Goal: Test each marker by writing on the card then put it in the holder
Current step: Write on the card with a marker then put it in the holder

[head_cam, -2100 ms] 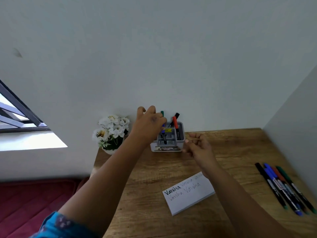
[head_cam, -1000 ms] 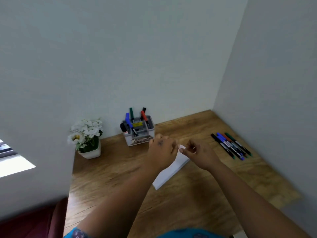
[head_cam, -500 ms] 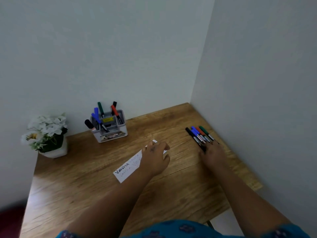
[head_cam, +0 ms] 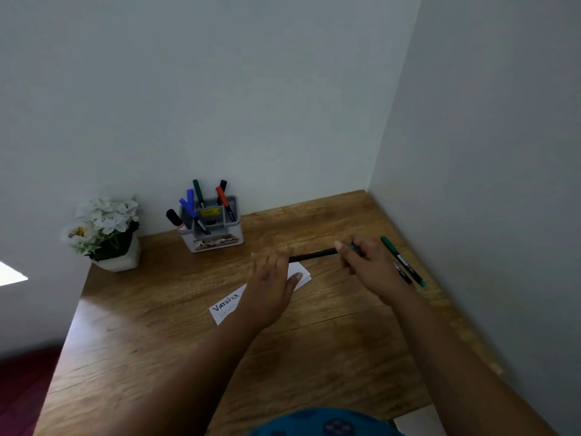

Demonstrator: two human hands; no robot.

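Setting: wooden desk [head_cam: 176, 341] in a corner of pale walls.
Right fingers: your right hand [head_cam: 369, 265] pinches one end of a black marker [head_cam: 314, 255], held level above the desk.
Left fingers: your left hand [head_cam: 272, 283] reaches to the marker's other end with fingers fairly straight; grip there can't be told.
Card: white card [head_cam: 224, 308] lies flat under your left hand, "Varsha" written on it.
Loose markers: green marker [head_cam: 404, 262] and others lie just beside your right hand.
Holder: grey holder [head_cam: 217, 237] against the back wall, already carrying several markers.
Beyond: white flowers [head_cam: 103, 228] to its left.
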